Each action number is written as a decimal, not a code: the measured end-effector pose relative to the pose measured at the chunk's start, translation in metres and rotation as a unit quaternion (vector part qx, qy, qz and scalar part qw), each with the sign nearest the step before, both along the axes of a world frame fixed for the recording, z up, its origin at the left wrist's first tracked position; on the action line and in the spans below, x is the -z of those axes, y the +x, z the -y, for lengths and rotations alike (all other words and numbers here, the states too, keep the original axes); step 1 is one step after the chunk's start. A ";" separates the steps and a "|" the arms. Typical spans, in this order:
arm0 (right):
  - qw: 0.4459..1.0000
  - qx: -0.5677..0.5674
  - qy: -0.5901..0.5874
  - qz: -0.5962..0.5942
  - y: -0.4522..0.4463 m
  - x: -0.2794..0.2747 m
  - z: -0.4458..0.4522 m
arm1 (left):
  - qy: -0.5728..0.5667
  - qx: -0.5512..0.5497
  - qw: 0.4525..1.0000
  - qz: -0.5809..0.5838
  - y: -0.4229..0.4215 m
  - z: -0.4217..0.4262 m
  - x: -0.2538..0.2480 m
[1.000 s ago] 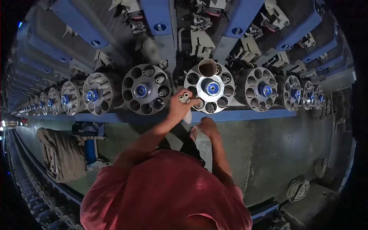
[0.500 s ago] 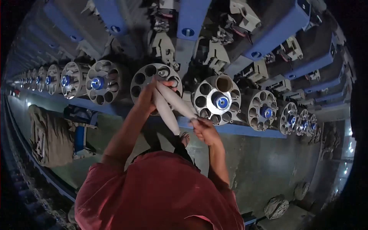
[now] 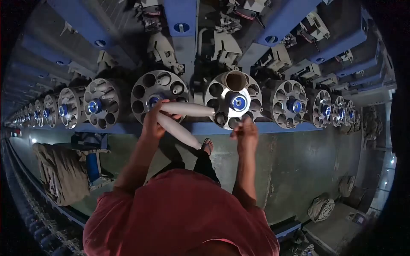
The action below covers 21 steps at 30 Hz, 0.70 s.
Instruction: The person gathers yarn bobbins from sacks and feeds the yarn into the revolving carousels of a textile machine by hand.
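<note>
Two pale yarn-wound bobbins stick out from my left hand [image 3: 157, 118], whose fingers are wrapped round their near ends. The upper bobbin [image 3: 188, 108] points right, its tip by the lower left holes of a round magazine [image 3: 216, 90] with a blue hub [image 3: 238, 103]. Down and to the right slants the lower bobbin [image 3: 179, 131]. My right hand [image 3: 247, 128] is at the lower edge of that magazine, its fingers curled; anything between them is too small to tell. Behind my left hand stands another round magazine [image 3: 139, 92], partly covered.
More round magazines [image 3: 289, 104] line the machine on both sides. A blue rail [image 3: 273, 127] runs below them. Blue machine panels [image 3: 181, 19] rise behind. Brown cloth [image 3: 64, 173] hangs on a cart at the left, and bundles [image 3: 321, 209] lie at the lower right.
Since half a second ago, my right hand has moved away from the bobbin tip to the magazine's lower edge. My left hand has shifted left and down, and the upper bobbin now lies nearly level.
</note>
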State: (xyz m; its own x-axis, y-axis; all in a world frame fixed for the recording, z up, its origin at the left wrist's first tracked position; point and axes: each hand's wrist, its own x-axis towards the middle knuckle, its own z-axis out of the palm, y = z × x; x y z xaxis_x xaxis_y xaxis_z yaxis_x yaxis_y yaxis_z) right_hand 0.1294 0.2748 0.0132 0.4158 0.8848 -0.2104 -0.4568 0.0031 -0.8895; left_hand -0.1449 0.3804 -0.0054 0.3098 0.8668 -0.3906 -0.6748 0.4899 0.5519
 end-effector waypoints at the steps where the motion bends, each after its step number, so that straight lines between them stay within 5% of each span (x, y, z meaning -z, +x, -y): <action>1: 0.992 0.008 -0.100 0.079 -0.005 0.024 -0.004 | -0.005 0.002 1.000 0.001 0.005 0.003 -0.004; 3: 0.970 -0.076 -0.081 0.218 -0.025 0.037 -0.017 | -0.013 0.005 1.000 -0.024 0.014 0.007 -0.018; 4: 0.920 -0.081 -0.073 0.376 -0.035 0.037 -0.025 | -0.010 -0.002 1.000 -0.028 0.016 0.010 -0.018; 7: 0.842 0.019 -0.033 0.539 -0.032 0.019 -0.020 | 0.013 -0.009 0.997 0.070 0.008 0.014 -0.015; 11: 0.988 0.116 0.048 0.089 0.049 0.033 -0.028 | -0.044 -0.015 0.999 -0.007 -0.005 0.021 -0.028; 14: 0.957 0.108 0.114 -0.243 0.053 -0.018 -0.036 | -0.019 -0.036 0.994 -0.104 0.013 0.023 -0.039; 16: 0.928 -0.073 0.164 -0.326 0.052 -0.052 -0.007 | 0.041 -0.062 0.982 -0.172 0.022 0.023 -0.027; 19: 0.995 -0.082 0.016 -0.045 0.041 -0.046 0.027 | 0.120 -0.104 0.955 -0.250 0.059 0.024 -0.026; 20: 0.987 -0.074 -0.122 0.067 0.044 -0.031 0.033 | 0.164 -0.099 0.944 -0.268 0.070 0.024 -0.022; 21: 0.987 -0.072 -0.123 0.069 0.049 0.004 0.042 | 0.209 -0.096 0.930 -0.286 0.076 0.024 -0.015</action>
